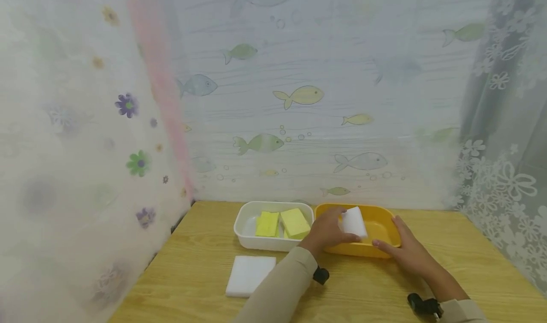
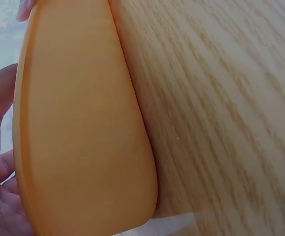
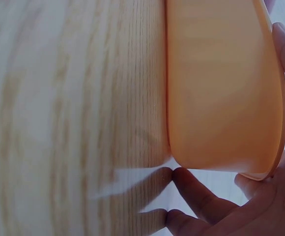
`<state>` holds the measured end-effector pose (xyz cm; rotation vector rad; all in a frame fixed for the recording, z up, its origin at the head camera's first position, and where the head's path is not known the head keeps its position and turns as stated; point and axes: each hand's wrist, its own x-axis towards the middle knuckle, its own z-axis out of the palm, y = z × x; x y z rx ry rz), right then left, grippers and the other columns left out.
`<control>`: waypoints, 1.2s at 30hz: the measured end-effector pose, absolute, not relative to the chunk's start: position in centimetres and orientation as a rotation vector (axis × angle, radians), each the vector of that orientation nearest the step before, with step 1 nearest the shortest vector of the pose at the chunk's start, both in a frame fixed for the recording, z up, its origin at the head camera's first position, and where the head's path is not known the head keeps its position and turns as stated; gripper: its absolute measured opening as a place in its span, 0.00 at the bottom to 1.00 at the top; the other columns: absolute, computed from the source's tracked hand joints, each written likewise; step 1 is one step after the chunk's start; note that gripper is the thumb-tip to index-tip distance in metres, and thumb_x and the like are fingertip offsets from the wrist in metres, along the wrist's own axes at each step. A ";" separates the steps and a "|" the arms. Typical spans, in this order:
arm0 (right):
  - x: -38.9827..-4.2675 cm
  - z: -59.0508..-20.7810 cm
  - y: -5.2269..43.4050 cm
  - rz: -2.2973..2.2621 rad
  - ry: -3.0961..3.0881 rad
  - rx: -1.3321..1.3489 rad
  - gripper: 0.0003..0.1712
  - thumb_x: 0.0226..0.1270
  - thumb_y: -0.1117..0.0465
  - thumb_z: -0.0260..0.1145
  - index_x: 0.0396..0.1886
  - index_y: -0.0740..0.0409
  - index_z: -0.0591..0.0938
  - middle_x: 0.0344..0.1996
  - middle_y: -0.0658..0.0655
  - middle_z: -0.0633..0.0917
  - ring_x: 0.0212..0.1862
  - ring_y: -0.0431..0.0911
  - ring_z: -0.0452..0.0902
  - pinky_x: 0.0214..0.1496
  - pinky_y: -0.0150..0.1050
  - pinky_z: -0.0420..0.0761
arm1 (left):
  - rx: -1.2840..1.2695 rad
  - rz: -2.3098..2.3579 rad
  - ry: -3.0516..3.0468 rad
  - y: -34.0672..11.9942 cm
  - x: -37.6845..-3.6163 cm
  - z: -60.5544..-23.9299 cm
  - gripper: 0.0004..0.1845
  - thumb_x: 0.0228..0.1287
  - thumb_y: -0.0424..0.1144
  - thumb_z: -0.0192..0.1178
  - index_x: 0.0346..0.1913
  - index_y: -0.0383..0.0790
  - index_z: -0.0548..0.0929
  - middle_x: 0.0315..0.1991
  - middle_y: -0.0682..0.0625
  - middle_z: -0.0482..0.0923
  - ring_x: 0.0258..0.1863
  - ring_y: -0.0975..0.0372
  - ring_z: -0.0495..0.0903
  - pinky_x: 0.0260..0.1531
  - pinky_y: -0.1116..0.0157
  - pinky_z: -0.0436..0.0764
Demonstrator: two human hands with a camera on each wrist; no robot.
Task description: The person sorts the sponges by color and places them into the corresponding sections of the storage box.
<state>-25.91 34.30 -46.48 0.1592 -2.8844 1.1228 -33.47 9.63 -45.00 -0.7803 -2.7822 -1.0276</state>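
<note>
Head view showed the left hand [image 1: 326, 230] pinching a white rectangular foam sponge [image 1: 353, 222] over the oval yellow plastic tub [image 1: 386, 218], at 12 o'clock on the wooden table [image 1: 448, 266]. The right hand [image 1: 403, 249] rested, fingers apparently straight, on the tub's 3 o'clock rim.

The left hand [image 1: 326, 230] covered part of the white sponge [image 1: 353, 222] and the yellow tub's [image 1: 380, 213] left rim. Both wrist views cut the tub off at the frame edges and showed only slivers of fingers [image 3: 201, 199]. The white tub's [image 1: 245, 218] wall hid the yellow sponges' [image 1: 282, 223] lower edges.
</note>
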 end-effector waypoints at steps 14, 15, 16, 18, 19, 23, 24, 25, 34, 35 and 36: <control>-25.8 -46.6 34.3 1.136 -2.875 0.183 0.63 0.75 0.37 0.63 0.83 0.65 0.33 0.81 0.77 0.35 0.77 0.81 0.39 0.66 0.84 0.54 | -0.801 -0.945 -2.844 9.6 -33.1 -44.1 0.45 0.47 0.63 0.80 0.67 0.46 0.78 0.53 0.57 0.83 0.42 0.69 0.77 0.46 0.70 0.80; -25.8 -46.6 34.3 1.131 -2.872 0.187 0.63 0.75 0.37 0.63 0.83 0.65 0.34 0.80 0.77 0.36 0.76 0.81 0.39 0.66 0.84 0.54 | -0.804 -0.947 -2.848 9.6 -33.0 -44.0 0.45 0.48 0.63 0.80 0.66 0.46 0.78 0.52 0.57 0.84 0.41 0.69 0.77 0.44 0.71 0.80; -25.8 -46.6 34.3 1.129 -2.867 0.189 0.63 0.75 0.38 0.63 0.83 0.66 0.34 0.81 0.77 0.36 0.76 0.81 0.39 0.66 0.84 0.54 | -0.809 -0.944 -2.851 9.6 -32.9 -43.9 0.44 0.48 0.63 0.80 0.66 0.46 0.78 0.51 0.57 0.84 0.40 0.69 0.76 0.43 0.71 0.80; -25.7 -46.6 34.2 1.131 -2.861 0.194 0.63 0.75 0.38 0.63 0.83 0.66 0.35 0.81 0.77 0.36 0.77 0.81 0.39 0.66 0.84 0.54 | -0.817 -0.931 -2.855 9.6 -32.8 -43.8 0.42 0.49 0.63 0.79 0.64 0.46 0.79 0.49 0.57 0.84 0.38 0.69 0.76 0.40 0.71 0.79; -25.7 -46.5 34.2 1.130 -2.859 0.196 0.63 0.75 0.38 0.63 0.83 0.66 0.35 0.81 0.77 0.36 0.76 0.81 0.40 0.66 0.84 0.54 | -0.821 -0.923 -2.859 9.6 -32.8 -43.7 0.42 0.49 0.63 0.79 0.64 0.46 0.79 0.48 0.57 0.84 0.38 0.69 0.76 0.39 0.71 0.79; -25.7 -46.5 34.2 1.131 -2.864 0.197 0.63 0.75 0.38 0.63 0.83 0.66 0.34 0.80 0.77 0.36 0.76 0.81 0.40 0.66 0.84 0.54 | -0.820 -0.870 -2.881 9.7 -32.8 -43.6 0.41 0.50 0.64 0.78 0.63 0.46 0.80 0.46 0.57 0.84 0.36 0.68 0.76 0.37 0.70 0.78; -25.8 -46.6 34.2 1.133 -2.866 0.198 0.63 0.75 0.38 0.63 0.83 0.67 0.34 0.80 0.78 0.36 0.76 0.81 0.40 0.66 0.84 0.54 | -0.814 -0.860 -2.889 9.7 -32.8 -43.7 0.41 0.50 0.64 0.78 0.62 0.47 0.80 0.45 0.57 0.84 0.36 0.68 0.76 0.36 0.70 0.78; -25.8 -46.6 34.2 1.132 -2.867 0.198 0.63 0.75 0.38 0.62 0.83 0.67 0.34 0.80 0.77 0.36 0.76 0.81 0.40 0.65 0.84 0.55 | -0.808 -0.849 -2.897 9.7 -32.8 -43.7 0.40 0.50 0.65 0.78 0.62 0.47 0.80 0.44 0.57 0.84 0.35 0.68 0.76 0.36 0.70 0.78; -25.8 -46.5 34.3 1.102 -2.865 0.188 0.63 0.74 0.36 0.62 0.83 0.66 0.34 0.81 0.77 0.37 0.76 0.81 0.41 0.65 0.84 0.54 | -0.797 -0.742 -2.934 10.1 -33.1 -44.0 0.45 0.51 0.70 0.73 0.67 0.47 0.77 0.53 0.59 0.84 0.48 0.65 0.83 0.47 0.68 0.83; -25.7 -46.5 34.3 1.101 -2.866 0.190 0.63 0.75 0.36 0.62 0.83 0.66 0.34 0.80 0.77 0.37 0.76 0.81 0.41 0.65 0.84 0.54 | -0.788 -0.728 -2.947 10.1 -33.0 -44.0 0.47 0.52 0.71 0.73 0.70 0.47 0.76 0.59 0.58 0.83 0.54 0.64 0.82 0.54 0.67 0.83; -25.7 -46.5 34.3 1.100 -2.866 0.190 0.63 0.75 0.36 0.62 0.83 0.66 0.34 0.80 0.78 0.37 0.76 0.82 0.41 0.65 0.84 0.55 | -0.780 -0.715 -2.960 10.1 -32.9 -43.9 0.49 0.52 0.71 0.72 0.72 0.47 0.74 0.64 0.58 0.81 0.60 0.63 0.81 0.59 0.65 0.82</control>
